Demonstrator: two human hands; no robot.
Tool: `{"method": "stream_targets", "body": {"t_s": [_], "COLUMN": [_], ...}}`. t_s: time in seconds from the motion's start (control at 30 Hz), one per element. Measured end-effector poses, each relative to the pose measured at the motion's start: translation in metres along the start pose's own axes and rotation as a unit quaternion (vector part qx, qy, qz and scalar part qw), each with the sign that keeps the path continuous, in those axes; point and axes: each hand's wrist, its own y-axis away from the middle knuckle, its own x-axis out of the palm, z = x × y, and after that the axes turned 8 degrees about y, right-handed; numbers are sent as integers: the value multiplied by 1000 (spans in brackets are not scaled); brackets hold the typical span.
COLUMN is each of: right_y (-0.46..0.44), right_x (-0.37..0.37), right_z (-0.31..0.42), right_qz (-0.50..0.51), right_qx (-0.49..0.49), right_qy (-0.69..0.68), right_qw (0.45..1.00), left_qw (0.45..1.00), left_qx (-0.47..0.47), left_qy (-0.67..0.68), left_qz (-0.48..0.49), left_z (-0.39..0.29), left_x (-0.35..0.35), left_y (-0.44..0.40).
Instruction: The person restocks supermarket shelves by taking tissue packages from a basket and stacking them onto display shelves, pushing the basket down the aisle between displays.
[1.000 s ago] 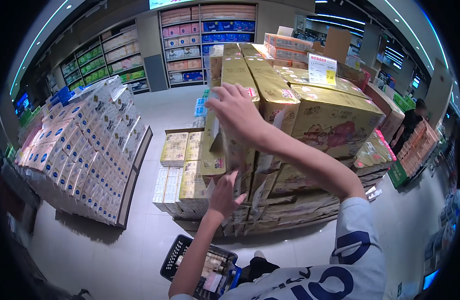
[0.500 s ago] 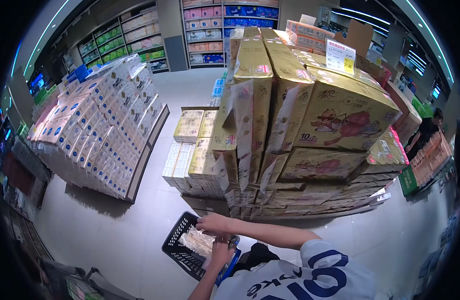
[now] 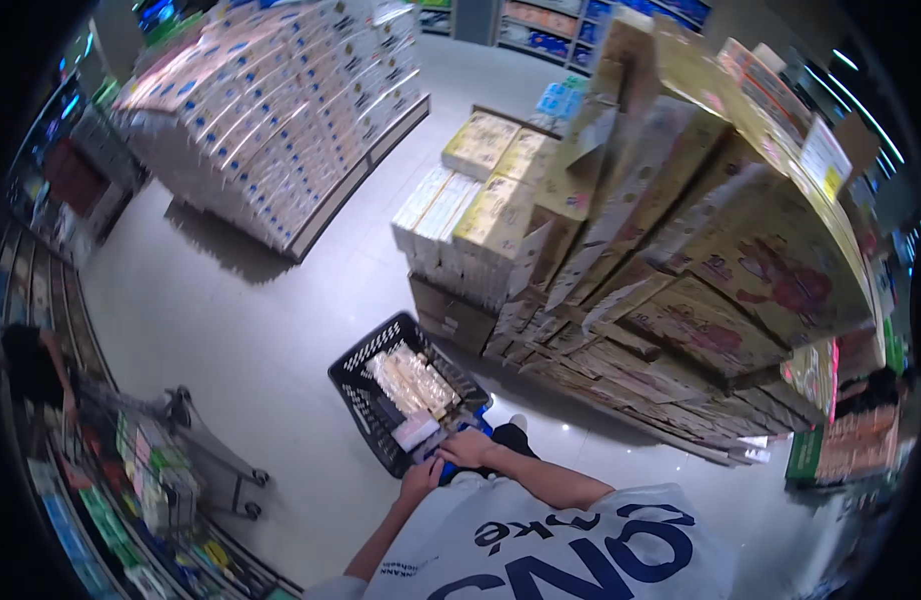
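Cart (image 3: 178, 408) at far left, beside another person's arm (image 3: 57, 360), well apart from the basket (image 3: 359, 352); perhaps a bump with any careless swing that way. White packs (image 3: 281, 110) stacked on a low base (image 3: 366, 178) farther off, also apart. Pale packs (image 3: 411, 380) and a small pinkish pack (image 3: 416, 430) lying inside the basket, just ahead of the shirt front (image 3: 581, 560), probably apt to slide or spill with a sharp tilt. Gold packs (image 3: 771, 270) stacked high at right, near the basket; possibly a snag or slump from brushing too close. Left hand (image 3: 419, 482) at the basket's near blue edge (image 3: 449, 470), fingers bent, touching or just beside it, cannot tell which. Right hand (image 3: 468, 447) close alongside, fingers drawn together over the same edge. Too blurred to tell whether clasping or merely resting, for both hands.
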Motion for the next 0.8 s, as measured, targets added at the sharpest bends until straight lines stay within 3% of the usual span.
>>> {"method": "stream_targets", "body": {"t_s": [0.07, 0.2, 0.4, 0.63, 0.8], "right_y": [4, 7, -2, -17, -42], "right_x": [-13, -21, -15, -27, -41], "right_z": [0, -9, -19, -20, -27], "right_qz": [-30, -136, -149, -172, -190], "right_qx": [1, 77, 99, 102, 90], "right_qy": [-18, -47, -25, -54, -54], "right_qw": [999, 987, 984, 978, 976], "left_qw": [996, 994, 991, 986, 973], "left_qx": [45, 11, -90, -105, -60], "left_qy": [71, 105, 67, 65, 78], "left_qz": [-34, -38, -65, -109, -211], "left_z": [-12, -5, -20, -32, -31], "left_x": [3, 21, 15, -3, -15], "left_y": [1, -10, -23, -33, -50]}}
